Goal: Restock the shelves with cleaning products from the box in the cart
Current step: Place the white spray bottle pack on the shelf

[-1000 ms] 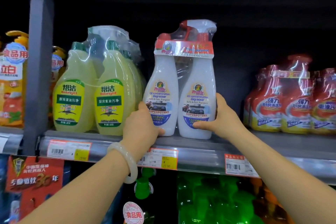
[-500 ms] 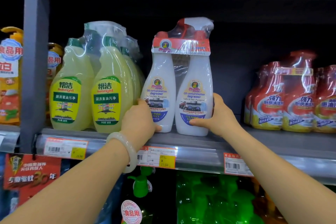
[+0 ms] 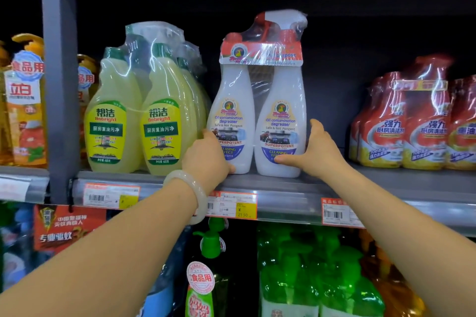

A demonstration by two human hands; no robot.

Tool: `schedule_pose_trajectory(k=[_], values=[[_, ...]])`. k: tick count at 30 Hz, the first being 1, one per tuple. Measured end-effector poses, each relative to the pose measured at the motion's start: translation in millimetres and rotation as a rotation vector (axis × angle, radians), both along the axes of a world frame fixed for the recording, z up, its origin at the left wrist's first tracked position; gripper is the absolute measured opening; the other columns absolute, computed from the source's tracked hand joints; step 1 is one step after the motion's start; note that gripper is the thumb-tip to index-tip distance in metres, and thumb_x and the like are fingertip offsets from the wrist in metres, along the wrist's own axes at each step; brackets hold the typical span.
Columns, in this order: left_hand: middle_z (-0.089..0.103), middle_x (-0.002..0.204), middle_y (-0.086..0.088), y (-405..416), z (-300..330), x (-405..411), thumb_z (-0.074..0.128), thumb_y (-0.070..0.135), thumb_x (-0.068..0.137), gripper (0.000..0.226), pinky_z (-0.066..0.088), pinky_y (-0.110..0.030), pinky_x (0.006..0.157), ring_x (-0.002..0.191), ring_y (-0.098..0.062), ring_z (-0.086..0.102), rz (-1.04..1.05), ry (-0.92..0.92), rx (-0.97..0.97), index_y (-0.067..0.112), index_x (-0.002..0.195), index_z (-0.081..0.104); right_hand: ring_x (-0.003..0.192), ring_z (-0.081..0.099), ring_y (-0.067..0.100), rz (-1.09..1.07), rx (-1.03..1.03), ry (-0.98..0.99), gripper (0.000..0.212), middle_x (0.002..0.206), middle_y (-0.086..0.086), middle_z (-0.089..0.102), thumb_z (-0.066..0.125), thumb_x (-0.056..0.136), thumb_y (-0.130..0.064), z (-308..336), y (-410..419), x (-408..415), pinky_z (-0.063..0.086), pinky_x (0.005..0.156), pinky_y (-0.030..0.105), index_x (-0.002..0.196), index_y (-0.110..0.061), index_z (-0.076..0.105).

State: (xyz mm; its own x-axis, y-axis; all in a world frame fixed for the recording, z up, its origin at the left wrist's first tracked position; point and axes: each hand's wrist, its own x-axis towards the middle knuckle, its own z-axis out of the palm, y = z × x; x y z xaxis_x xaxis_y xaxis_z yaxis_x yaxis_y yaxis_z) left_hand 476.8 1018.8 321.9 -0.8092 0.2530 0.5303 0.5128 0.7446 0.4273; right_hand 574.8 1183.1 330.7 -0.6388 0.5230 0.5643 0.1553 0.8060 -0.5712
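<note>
The shrink-wrapped twin pack of white degreaser spray bottles (image 3: 257, 121) stands at the grey shelf's front edge (image 3: 283, 188), grasped by left hand (image 3: 206, 159) and right hand (image 3: 316, 152) (placement nearly complete; release pending).

The white twin pack (image 3: 260, 121) stands upright on the shelf (image 3: 412, 183). On its left the yellow bottles (image 3: 144, 121) stand just beside it, so the left hand (image 3: 206, 159) sits in a very thin gap. On its right there is wide bare shelf before the red bottles (image 3: 412, 126). Dark open room lies above and behind.
</note>
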Motion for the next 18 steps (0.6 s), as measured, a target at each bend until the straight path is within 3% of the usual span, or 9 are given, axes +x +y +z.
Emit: schedule_pose_trajectory(k=[2, 5, 9, 11, 13, 15, 17, 18], values=[[0.063, 0.115, -0.011, -7.0, 4.6, 6.4, 0.074, 0.035, 0.078, 0.055, 0.047, -0.030, 0.075, 0.103, -0.029, 0.062, -0.062, 0.048, -0.037, 0.007, 0.119, 0.050, 0.124, 0.039, 0.032, -0.084, 0.121, -0.001, 0.106, 0.134, 0.015, 0.038, 0.085, 0.063, -0.037, 2.1, -10.6, 8.2, 0.041, 0.099, 0.042, 0.144, -0.012, 0.022], [0.064, 0.112, -0.010, -34.5, 7.7, 26.0, 0.066, 0.035, 0.084, 0.038, 0.046, -0.033, 0.079, 0.103, -0.030, 0.060, -0.157, 0.169, 0.005, 0.012, 0.113, 0.057, 0.126, 0.031, 0.030, -0.133, 0.371, 0.049, 0.087, 0.137, 0.012, 0.034, 0.077, 0.075, -0.031, 3.9, -47.0, 24.8, 0.035, 0.098, 0.037, 0.144, -0.013, 0.027], [0.060, 0.122, -0.006, -106.1, -19.3, 35.0, 0.062, 0.033, 0.087, 0.041, 0.045, -0.036, 0.088, 0.114, -0.029, 0.055, -0.197, 0.363, -0.011, 0.015, 0.123, 0.054, 0.127, 0.033, 0.028, 0.052, 0.536, -0.014, 0.066, 0.136, 0.009, 0.035, 0.069, 0.082, -0.029, -14.4, -138.9, 25.5, 0.032, 0.102, 0.036, 0.137, -0.012, 0.038], [0.066, 0.104, -0.011, -153.4, -42.5, 20.6, 0.068, 0.023, 0.078, 0.034, 0.049, -0.035, 0.077, 0.098, -0.033, 0.062, -0.190, 0.591, -0.024, 0.008, 0.108, 0.063, 0.124, 0.036, 0.029, 0.182, 0.581, -0.092, 0.063, 0.132, 0.009, 0.038, 0.069, 0.080, -0.032, -34.5, -194.4, 8.1, 0.036, 0.101, 0.039, 0.133, -0.011, 0.040], [0.068, 0.085, -0.013, -210.0, -64.7, 1.0, 0.071, 0.018, 0.057, 0.037, 0.043, -0.033, 0.073, 0.079, -0.034, 0.066, -0.122, 0.692, -0.098, 0.004, 0.092, 0.067, 0.123, 0.036, 0.030, 0.272, 0.635, -0.193, 0.065, 0.131, 0.010, 0.037, 0.069, 0.081, -0.032, -57.2, -251.8, -17.4, 0.037, 0.101, 0.041, 0.133, -0.011, 0.038], [0.068, 0.082, -0.015, -273.3, -90.0, -20.8, 0.084, 0.018, 0.043, 0.051, 0.046, -0.035, 0.074, 0.074, -0.035, 0.067, -0.012, 0.636, -0.259, 0.002, 0.089, 0.068, 0.123, 0.037, 0.033, 0.344, 0.676, -0.280, 0.061, 0.133, 0.013, 0.037, 0.066, 0.083, -0.027, -82.5, -309.4, -47.4, 0.038, 0.099, 0.042, 0.133, -0.009, 0.036], [0.069, 0.083, -0.017, -341.7, -119.3, -39.1, 0.094, 0.025, 0.019, 0.079, 0.057, -0.037, 0.063, 0.076, -0.037, 0.068, 0.103, 0.448, -0.416, 0.000, 0.090, 0.070, 0.123, 0.038, 0.034, 0.423, 0.687, -0.357, 0.060, 0.133, 0.015, 0.037, 0.066, 0.083, -0.023, -111.6, -370.2, -76.8, 0.037, 0.098, 0.042, 0.132, -0.008, 0.036], [0.069, 0.086, -0.019, -377.2, -136.7, -46.6, 0.094, 0.025, 0.016, 0.085, 0.057, -0.040, 0.062, 0.079, -0.038, 0.069, 0.165, 0.333, -0.469, 0.000, 0.094, 0.070, 0.122, 0.039, 0.034, 0.464, 0.697, -0.392, 0.059, 0.132, 0.016, 0.037, 0.066, 0.083, -0.023, -126.6, -401.6, -90.1, 0.036, 0.098, 0.042, 0.132, -0.007, 0.037]])
